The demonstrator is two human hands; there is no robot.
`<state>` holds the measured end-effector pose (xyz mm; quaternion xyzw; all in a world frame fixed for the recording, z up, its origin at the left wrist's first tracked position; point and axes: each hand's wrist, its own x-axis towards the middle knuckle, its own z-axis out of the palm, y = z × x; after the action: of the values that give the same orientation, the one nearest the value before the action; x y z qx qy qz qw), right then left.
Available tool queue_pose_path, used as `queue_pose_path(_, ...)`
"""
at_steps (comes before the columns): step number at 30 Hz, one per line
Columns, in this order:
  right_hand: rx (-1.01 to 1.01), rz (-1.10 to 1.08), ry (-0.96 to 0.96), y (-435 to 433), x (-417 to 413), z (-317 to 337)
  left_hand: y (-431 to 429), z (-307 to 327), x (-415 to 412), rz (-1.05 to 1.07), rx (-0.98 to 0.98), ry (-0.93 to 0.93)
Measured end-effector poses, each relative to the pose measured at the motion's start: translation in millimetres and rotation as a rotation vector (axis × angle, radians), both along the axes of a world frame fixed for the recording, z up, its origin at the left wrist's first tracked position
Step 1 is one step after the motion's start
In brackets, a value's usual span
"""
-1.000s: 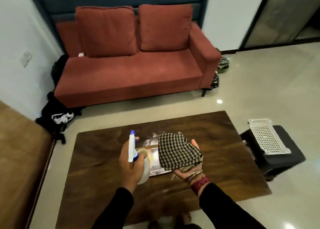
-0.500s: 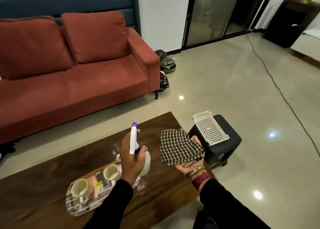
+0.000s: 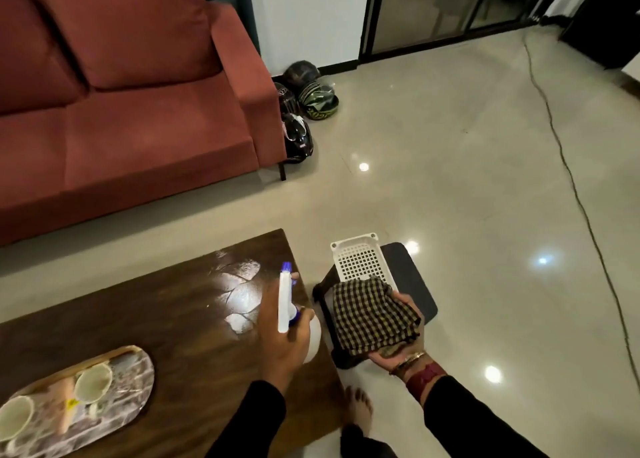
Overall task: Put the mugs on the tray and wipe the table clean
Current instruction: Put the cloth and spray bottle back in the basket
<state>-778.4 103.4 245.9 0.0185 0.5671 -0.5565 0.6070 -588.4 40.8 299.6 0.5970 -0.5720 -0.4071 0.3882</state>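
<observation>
Already both mugs (image 3: 93, 383) sit on the tray (image 3: 138, 374), so wiping seems underway: the left hand (image 3: 284, 336) grips the spray bottle (image 3: 285, 301) over the table (image 3: 173, 319), the right hand (image 3: 398, 340) holds the checked cloth (image 3: 370, 315), which next must meet the wet patch (image 3: 239, 295).

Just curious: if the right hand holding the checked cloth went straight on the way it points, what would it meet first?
Probably the white perforated plastic basket on the black stool, just ahead of the right hand; how high the hand hovers above them is unclear.
</observation>
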Motion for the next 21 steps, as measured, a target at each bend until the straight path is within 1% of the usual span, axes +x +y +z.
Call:
queue_pose_path(1, 0.022, -0.052, -0.08, -5.4, -12.7, -4.1, -2.7, -4.5, -13.6, -0.009, 0.004, -0.015)
queue_pose_path(2, 0.008, -0.126, -0.232, -9.6, -21.6, -8.4, -5.1, -11.0, -23.3, -0.017, -0.018, -0.032)
queue_pose_path(4, 0.071, -0.244, -0.264, -22.2, -44.9, -38.0, -12.9, -32.5, -40.0, -0.027, -0.074, -0.081)
queue_pose_path(6, 0.073, -0.333, -0.335, -29.7, -62.7, -69.9, -19.7, -65.1, -50.4, 0.015, -0.12, -0.155)
queue_pose_path(8, 0.081, -0.385, -0.324, -36.3, -79.7, -110.7, -30.5, -96.7, -52.3, 0.033, -0.122, -0.171)
queue_pose_path(10, 0.062, -0.406, -0.294, -47.1, -96.1, -153.6, -40.4, -133.1, -52.7, -0.044, -0.101, -0.244)
queue_pose_path(14, 0.008, -0.45, -0.263, -75.9, -121.4, -215.1, -48.6, -190.8, -49.4, -0.104, -0.061, -0.366)
queue_pose_path(15, 0.003, -0.449, -0.215, -82.9, -127.6, -233.3, -49.4, -201.7, -49.9, -0.16, -0.036, -0.367)
queue_pose_path(16, -0.043, -0.425, -0.212, -92.4, -130.1, -241.9, -52.1, -208.3, -52.3, -0.184, -0.01, -0.319)
queue_pose_path(17, -0.049, -0.375, -0.148, -100.2, -131.1, -255.0, -54.1, -218.8, -54.2, -0.158, -0.018, -0.307)
queue_pose_path(18, -0.06, -0.255, -0.045, -106.7, -131.5, -264.5, -54.2, -224.2, -56.1, -0.119, -0.038, -0.305)
queue_pose_path(19, -0.046, -0.095, 0.161, -112.2, -130.2, -266.5, -55.1, -225.8, -57.7, -0.084, -0.063, -0.319)
queue_pose_path(20, -0.011, 0.102, 0.466, -114.6, -128.5, -275.3, -54.2, -233.9, -59.0, -0.076, -0.114, -0.332)
queue_pose_path(21, -0.008, 0.374, 0.831, -114.6, -127.8, -291.9, -52.7, -240.3, -61.6, -0.068, -0.159, -0.328)
